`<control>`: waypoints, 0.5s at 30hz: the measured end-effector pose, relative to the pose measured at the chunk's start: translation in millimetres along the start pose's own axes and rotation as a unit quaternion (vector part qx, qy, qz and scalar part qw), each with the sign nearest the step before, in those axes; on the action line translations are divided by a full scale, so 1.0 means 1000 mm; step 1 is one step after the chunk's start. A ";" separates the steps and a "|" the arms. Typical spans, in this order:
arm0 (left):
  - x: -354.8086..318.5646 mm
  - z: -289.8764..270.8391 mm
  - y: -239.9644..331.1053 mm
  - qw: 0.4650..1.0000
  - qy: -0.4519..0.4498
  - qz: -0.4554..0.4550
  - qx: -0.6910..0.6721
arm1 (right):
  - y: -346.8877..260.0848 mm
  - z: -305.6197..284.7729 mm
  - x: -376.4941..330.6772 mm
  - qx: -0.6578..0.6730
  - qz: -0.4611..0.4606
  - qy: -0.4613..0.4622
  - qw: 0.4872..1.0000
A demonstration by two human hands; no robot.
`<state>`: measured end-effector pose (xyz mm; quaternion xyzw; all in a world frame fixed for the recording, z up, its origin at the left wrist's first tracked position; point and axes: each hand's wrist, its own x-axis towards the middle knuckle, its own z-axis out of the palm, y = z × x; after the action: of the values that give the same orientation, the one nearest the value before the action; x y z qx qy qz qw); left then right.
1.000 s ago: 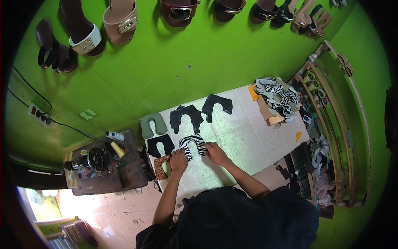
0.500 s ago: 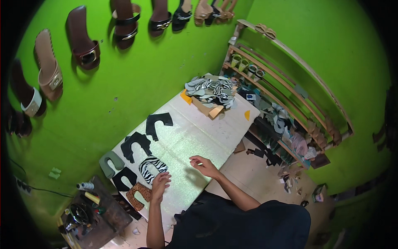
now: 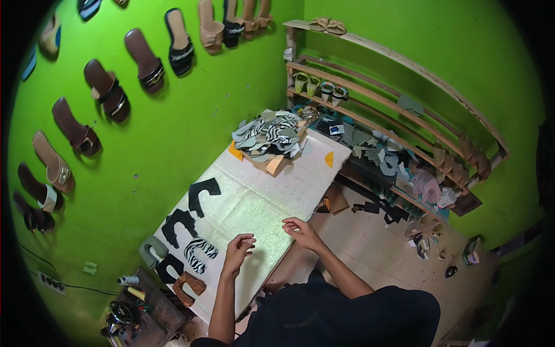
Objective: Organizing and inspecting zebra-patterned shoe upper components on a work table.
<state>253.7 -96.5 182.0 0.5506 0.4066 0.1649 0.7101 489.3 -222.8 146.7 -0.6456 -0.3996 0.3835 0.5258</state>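
The left hand [image 3: 237, 254] is held with fingers [image 3: 246, 237] loosely bent and pointed inward toward the right hand [image 3: 303, 233], whose fingers are likewise half curled. The left forearm [image 3: 223, 305] is extended nearly straight forward; the right forearm [image 3: 346, 275] is slanted inward.

From nine to twelve o'clock, a row of sandals [image 3: 101, 89] hangs on the bright green wall [image 3: 173, 127]. A long wooden rack [image 3: 399, 53] reaches from twelve to three o'clock; on its top beam there is a pair of tan sandals [image 3: 328, 25]. At three o'clock lies a pink cloth [image 3: 426, 185]. Near four o'clock, a small box [image 3: 472, 251] stands on the tiled floor [image 3: 393, 260]. Toward eight o'clock, a dark sewing machine [image 3: 120, 313], white spools [image 3: 128, 280] and a wall socket [image 3: 51, 282] are visible.
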 end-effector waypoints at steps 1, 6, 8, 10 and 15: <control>0.007 0.017 0.004 1.000 0.004 0.002 0.007 | -0.002 -0.016 0.001 0.002 0.008 -0.004 1.000; 0.056 0.106 0.017 0.999 -0.029 -0.005 0.036 | 0.018 -0.103 0.005 0.027 -0.016 0.015 0.999; 0.072 0.131 0.022 0.999 -0.025 -0.013 0.032 | 0.018 -0.130 0.011 0.041 -0.016 0.022 0.999; 0.085 0.157 0.028 0.999 -0.018 -0.015 0.030 | 0.028 -0.156 0.022 0.046 -0.029 0.032 0.998; 0.117 0.192 0.049 1.000 -0.011 0.002 0.015 | 0.041 -0.199 0.051 0.062 -0.049 0.057 0.995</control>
<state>481.6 -124.9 192.4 0.5640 0.4001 0.1541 0.7057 695.7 -255.5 132.6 -0.6123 -0.3753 0.3438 0.6050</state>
